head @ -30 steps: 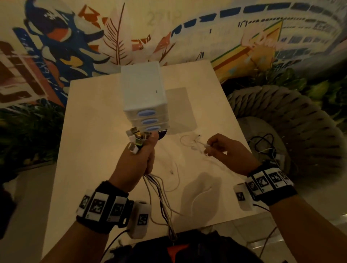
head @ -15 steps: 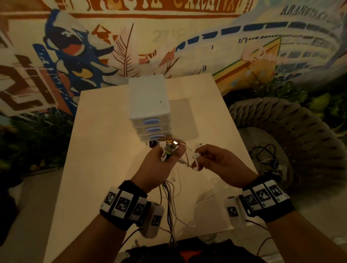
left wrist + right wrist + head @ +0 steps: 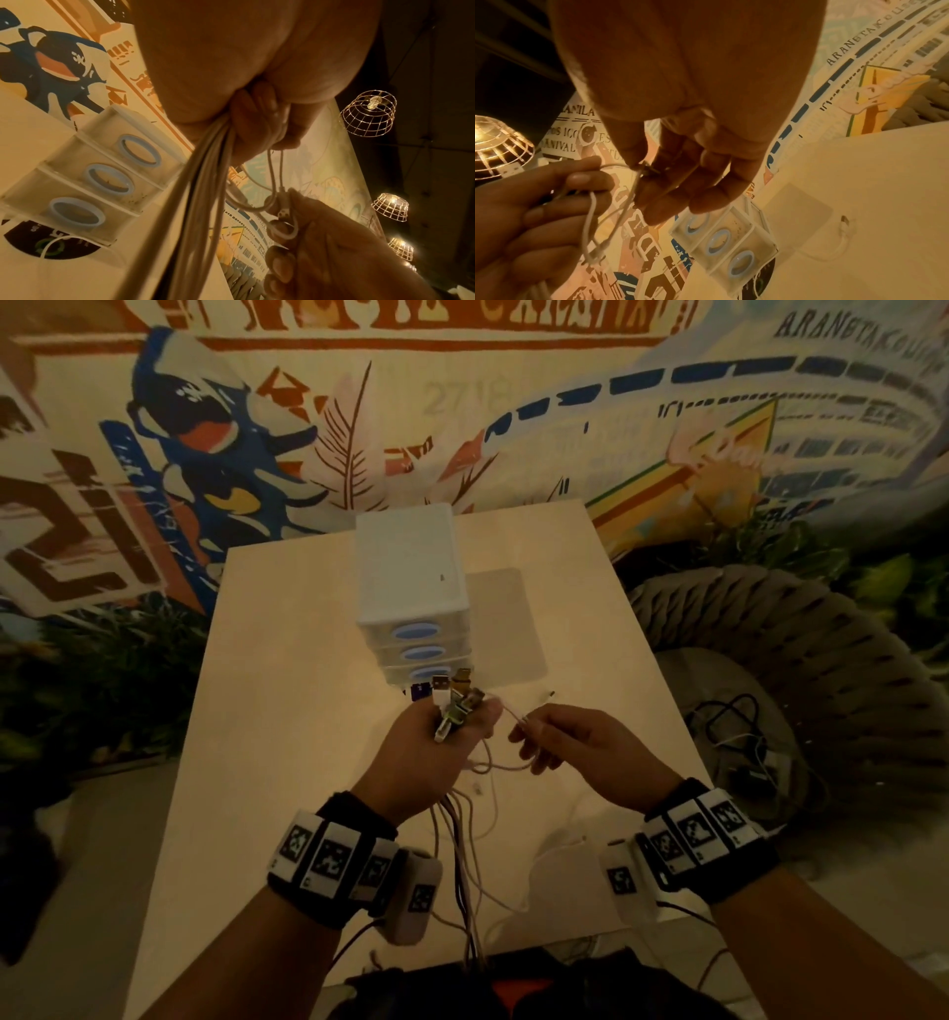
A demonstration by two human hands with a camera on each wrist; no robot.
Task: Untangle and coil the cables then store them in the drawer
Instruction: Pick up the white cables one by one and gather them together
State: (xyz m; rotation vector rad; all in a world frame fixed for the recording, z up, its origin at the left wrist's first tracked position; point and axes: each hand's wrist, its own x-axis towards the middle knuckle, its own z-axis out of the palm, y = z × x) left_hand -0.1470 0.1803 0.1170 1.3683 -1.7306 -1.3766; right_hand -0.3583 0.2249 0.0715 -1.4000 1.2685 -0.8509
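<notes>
My left hand (image 3: pixel 452 731) grips a bundle of pale cables (image 3: pixel 462 839) above the table (image 3: pixel 287 762). Their plugs (image 3: pixel 454 698) stick up out of the fist, and the cords hang down past the near table edge. My right hand (image 3: pixel 524 731) pinches one thin white cable (image 3: pixel 500 765) that loops over to the left hand. In the left wrist view the bundle (image 3: pixel 200 182) runs out of the curled fingers (image 3: pixel 257 113). The right wrist view shows the thin cable (image 3: pixel 628 192) held between thumb and finger. The white drawer unit (image 3: pixel 408 572) stands just behind the hands, all three drawers closed.
A loose cable end (image 3: pixel 550 695) lies on the table right of the unit. A woven chair (image 3: pixel 821 660) at the right holds a heap of black and white cables (image 3: pixel 739 737). A dark round sticker (image 3: pixel 418 690) sits under the unit. A mural wall stands behind.
My left hand has moved right with the bundle, close to my right hand. The right hand has shifted left and now pinches a thin cable beside the left fist.
</notes>
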